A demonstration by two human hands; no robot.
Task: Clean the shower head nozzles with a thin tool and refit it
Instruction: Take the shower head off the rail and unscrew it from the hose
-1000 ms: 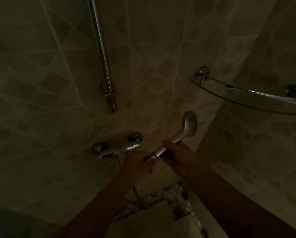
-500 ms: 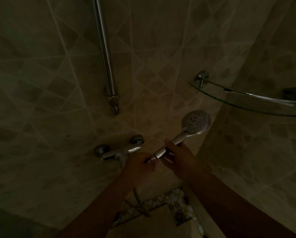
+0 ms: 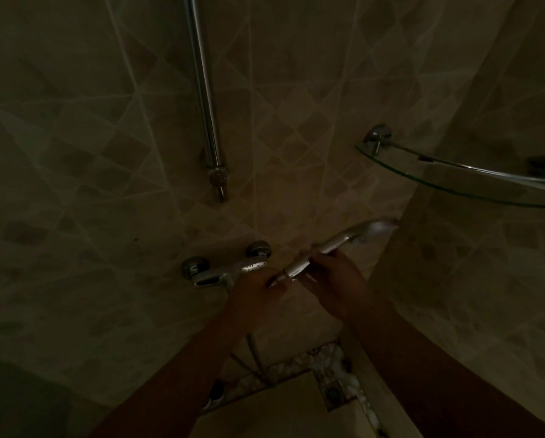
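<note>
The scene is very dim, so fine detail is hard to read. The shower head [image 3: 356,237] is held in front of the tiled wall, just right of the mixer tap [image 3: 225,268], its handle running up and to the right. Its round head end is smeared by motion blur, and the nozzle face cannot be made out.

The right hand [image 3: 334,286] is closed around the middle of the handle, right of the tap, with the fingers [image 3: 323,252] curled over the top of it. The left hand [image 3: 258,289] sits directly below and right of the tap, its fingertips pinched at the bottom end of the handle; whether they grip the handle itself or a hose fitting there is probably beyond what this light allows.

A hose [image 3: 253,352] drops below the tap from under the left hand and is lost in shadow. The riser rail [image 3: 206,90] stands above the tap, its top cut off by the frame. A glass corner shelf [image 3: 454,181] hangs up and right of the tap, its far end cut off, with a dark unreadable item on it.
</note>
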